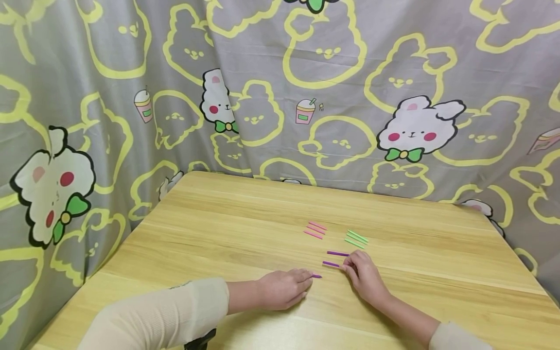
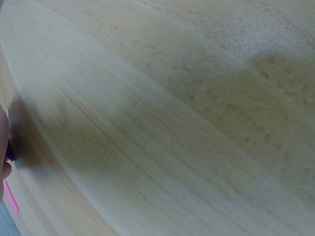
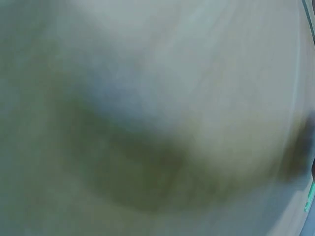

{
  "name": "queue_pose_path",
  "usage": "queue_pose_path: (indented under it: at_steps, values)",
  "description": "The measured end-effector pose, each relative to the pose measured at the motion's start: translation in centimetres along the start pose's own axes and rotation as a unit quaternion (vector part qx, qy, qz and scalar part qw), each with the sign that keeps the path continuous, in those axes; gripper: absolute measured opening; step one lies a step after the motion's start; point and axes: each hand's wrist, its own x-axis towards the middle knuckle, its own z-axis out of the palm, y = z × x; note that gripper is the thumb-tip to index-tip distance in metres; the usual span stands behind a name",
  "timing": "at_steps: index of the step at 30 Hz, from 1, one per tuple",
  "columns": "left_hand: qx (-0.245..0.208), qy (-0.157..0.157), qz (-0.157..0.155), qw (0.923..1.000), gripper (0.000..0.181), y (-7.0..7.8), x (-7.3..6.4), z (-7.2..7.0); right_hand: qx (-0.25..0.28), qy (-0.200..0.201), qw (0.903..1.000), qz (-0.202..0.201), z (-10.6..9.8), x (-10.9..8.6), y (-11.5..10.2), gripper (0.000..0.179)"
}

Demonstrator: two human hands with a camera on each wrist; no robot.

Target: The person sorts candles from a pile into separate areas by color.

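Observation:
Three purple sticks lie at the front middle of the table in the head view. My left hand (image 1: 284, 290) is low over the table, its fingertips on the nearest purple stick (image 1: 317, 276), whose right end sticks out past them. To the right, my right hand (image 1: 365, 277) has curled fingers, with thumb and index pinching the right end of the middle purple stick (image 1: 330, 264). The far purple stick (image 1: 338, 253) runs up to the same hand's knuckles, its right end hidden. At the left wrist view's edge, a dark purple tip (image 2: 10, 152) shows between fingertips.
Beyond the hands lie three pink sticks (image 1: 315, 230) in a slanted row, and three green sticks (image 1: 356, 239) to their right. The wooden table (image 1: 197, 218) meets a patterned grey curtain (image 1: 262, 63) at its back and left. The right wrist view is mostly blurred.

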Motion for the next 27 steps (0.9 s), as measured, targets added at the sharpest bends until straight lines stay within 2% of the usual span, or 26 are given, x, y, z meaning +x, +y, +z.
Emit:
queue_pose_path:
  at_steps: [16, 27]
  values:
    - [0.003, 0.005, 0.001, 1.0, 0.041, -0.1, 0.0, 0.1, -0.043, 0.013, 0.9961, -0.075, -0.2, 1.1, 2.3, 0.017]
    - [-0.002, 0.002, 0.004, 1.0, 0.041, -0.1, 0.0, 0.3, -0.042, 0.005, 0.9929, -0.111, 0.1, 1.2, 3.0, 0.019]
